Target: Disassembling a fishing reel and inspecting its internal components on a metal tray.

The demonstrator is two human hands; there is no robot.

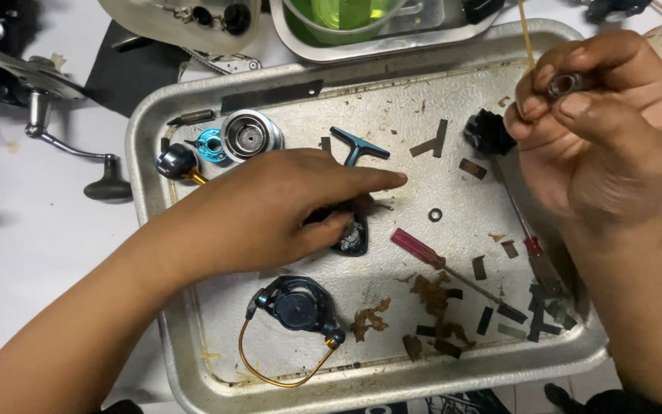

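My left hand point(285, 207) reaches over the metal tray point(147, 138), index finger stretched to the right; its lower fingers rest on a black reel part point(352, 239) beneath it. My right hand point(607, 123) is raised at the tray's right edge, fingertips pinched on a small round metal ring part point(566, 83). A tiny washer point(435, 215) lies on the tray between both hands. A reel rotor with a gold bail wire point(296, 307) lies at the tray's front.
On the tray are a silver spool point(250, 136), a blue disc point(210, 144), a teal T-handle point(358, 147), a black knob point(488, 132), a red-handled screwdriver point(423, 251), dark strips and grease smears. A container of green liquid point(342, 14) stands behind; a reel crank handle point(78, 149) lies left.
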